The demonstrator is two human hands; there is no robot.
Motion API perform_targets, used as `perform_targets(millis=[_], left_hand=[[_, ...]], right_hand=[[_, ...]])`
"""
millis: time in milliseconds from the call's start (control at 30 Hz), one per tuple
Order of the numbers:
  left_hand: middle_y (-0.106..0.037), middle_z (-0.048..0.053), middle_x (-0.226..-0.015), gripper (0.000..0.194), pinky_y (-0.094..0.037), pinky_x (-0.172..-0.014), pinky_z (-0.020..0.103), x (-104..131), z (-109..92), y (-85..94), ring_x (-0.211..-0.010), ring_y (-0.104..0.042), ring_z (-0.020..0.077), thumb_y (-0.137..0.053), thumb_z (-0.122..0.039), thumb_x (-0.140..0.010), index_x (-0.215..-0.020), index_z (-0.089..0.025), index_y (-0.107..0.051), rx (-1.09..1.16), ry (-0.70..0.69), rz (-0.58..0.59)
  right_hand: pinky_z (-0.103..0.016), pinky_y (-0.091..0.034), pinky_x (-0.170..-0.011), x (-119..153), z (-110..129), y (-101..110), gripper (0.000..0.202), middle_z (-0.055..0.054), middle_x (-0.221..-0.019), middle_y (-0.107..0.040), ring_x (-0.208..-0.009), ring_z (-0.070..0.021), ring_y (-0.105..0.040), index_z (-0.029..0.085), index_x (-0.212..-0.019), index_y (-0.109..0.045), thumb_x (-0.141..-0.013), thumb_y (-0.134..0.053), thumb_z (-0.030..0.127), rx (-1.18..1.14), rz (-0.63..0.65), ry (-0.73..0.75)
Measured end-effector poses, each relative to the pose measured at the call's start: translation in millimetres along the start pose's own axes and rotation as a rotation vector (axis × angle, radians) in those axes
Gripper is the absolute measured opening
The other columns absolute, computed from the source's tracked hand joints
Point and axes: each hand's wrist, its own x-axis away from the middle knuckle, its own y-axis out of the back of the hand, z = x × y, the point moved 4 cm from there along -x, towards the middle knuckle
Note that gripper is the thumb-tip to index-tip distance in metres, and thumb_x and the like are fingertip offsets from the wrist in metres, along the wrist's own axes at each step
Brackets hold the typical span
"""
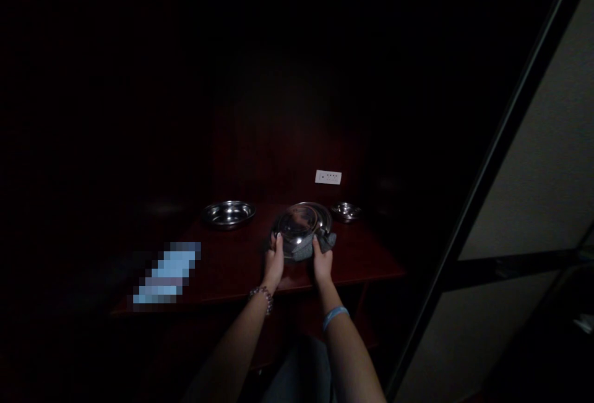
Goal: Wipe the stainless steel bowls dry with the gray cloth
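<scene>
A shiny round metal dish [299, 220], its underside or domed face turned up, is held above the dark red shelf [218, 267]. My left hand [275, 260] grips its near left rim, thumb on top and fingers hidden beneath. On the near right side my right hand [322, 259] is closed on the rim together with a grey cloth [304, 249]. Part of the cloth lies over the metal and a fold sticks out to the right of my thumb.
Left of the dish stands a shallow metal bowl [229, 212]; a smaller metal bowl [346, 211] is at the back right. A white power socket [328, 177] is on the rear panel. A blurred-out blue rectangle [169, 273] lies at the left. Dark walls enclose the shelf.
</scene>
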Motion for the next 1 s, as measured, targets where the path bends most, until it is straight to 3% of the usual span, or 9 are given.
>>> perform_targets(millis=[167,233,333,467,600,733,867,1000], left_hand=[[-0.065,0.011,-0.134,0.056,-0.036,-0.115,0.037,3,-1,-17.9,-0.132,-0.055,0.0246,-0.058,-0.053,-0.088,-0.128,-0.015,-0.064,-0.017,0.014,0.252],[-0.063,0.012,-0.137,0.058,-0.033,-0.118,0.037,2,0,-21.1,-0.134,-0.053,0.0245,-0.058,-0.054,-0.088,-0.129,-0.013,-0.063,-0.054,-0.031,0.289],[-0.062,0.013,-0.138,0.059,-0.03,-0.119,0.037,-1,2,-20.8,-0.136,-0.051,0.0237,-0.046,-0.055,-0.093,-0.13,-0.012,-0.062,-0.088,-0.072,0.267],[-0.066,0.013,-0.132,0.055,-0.037,-0.115,0.038,-4,2,-16.8,-0.13,-0.057,0.0237,-0.038,-0.051,-0.097,-0.124,-0.01,-0.064,-0.07,-0.026,0.207],[-0.069,0.014,-0.127,0.047,-0.041,-0.112,0.039,-5,3,-14.8,-0.123,-0.062,0.0245,-0.044,-0.045,-0.096,-0.12,-0.01,-0.066,0.011,-0.013,0.155],[-0.07,0.014,-0.126,0.04,-0.04,-0.113,0.04,-10,12,-17.9,-0.124,-0.061,0.0249,-0.058,-0.036,-0.088,-0.117,-0.011,-0.067,0.075,-0.027,0.184],[-0.072,0.015,-0.121,0.036,-0.04,-0.112,0.043,-15,24,-18.3,-0.121,-0.063,0.0266,-0.062,-0.033,-0.083,-0.11,-0.012,-0.07,0.061,0.028,0.172],[-0.072,0.016,-0.12,0.039,-0.042,-0.11,0.043,-14,20,-16.1,-0.118,-0.064,0.027,-0.059,-0.039,-0.084,-0.109,-0.01,-0.069,0.086,0.033,0.142]], right_hand=[[-0.035,-0.052,-0.095,-4,-3,6,0.057,-0.013,-0.115,-0.074,-0.111,-0.027,-0.069,0.011,-0.116,-0.072,-0.079,-0.067,0.053,-0.018,-0.053,-0.021],[-0.034,-0.052,-0.094,-4,-3,5,0.055,-0.013,-0.112,-0.075,-0.108,-0.0275,-0.069,0.011,-0.113,-0.073,-0.078,-0.067,0.053,0.002,-0.039,-0.031],[-0.034,-0.053,-0.092,-2,-3,2,0.051,-0.012,-0.108,-0.077,-0.106,-0.0275,-0.07,0.013,-0.108,-0.075,-0.077,-0.068,0.053,0.041,-0.017,-0.028],[-0.033,-0.055,-0.089,0,-4,-2,0.049,-0.008,-0.109,-0.077,-0.104,-0.0261,-0.071,0.017,-0.109,-0.075,-0.077,-0.067,0.054,0.064,0.044,-0.023],[-0.032,-0.057,-0.08,3,-2,-3,0.049,-0.008,-0.106,-0.077,-0.091,-0.0237,-0.072,0.017,-0.111,-0.073,-0.077,-0.069,0.052,0.07,0.063,-0.034],[-0.03,-0.057,-0.066,7,1,-4,0.048,-0.007,-0.093,-0.078,-0.07,-0.0208,-0.071,0.015,-0.105,-0.074,-0.077,-0.068,0.053,0.076,0.078,-0.087],[-0.029,-0.056,-0.081,6,6,-4,0.045,-0.007,-0.1,-0.078,-0.091,-0.0225,-0.072,0.016,-0.104,-0.074,-0.075,-0.07,0.049,0.071,0.066,-0.017],[-0.031,-0.055,-0.087,4,3,-6,0.047,-0.007,-0.106,-0.077,-0.1,-0.0239,-0.071,0.016,-0.107,-0.074,-0.075,-0.07,0.05,0.046,0.099,-0.006]])
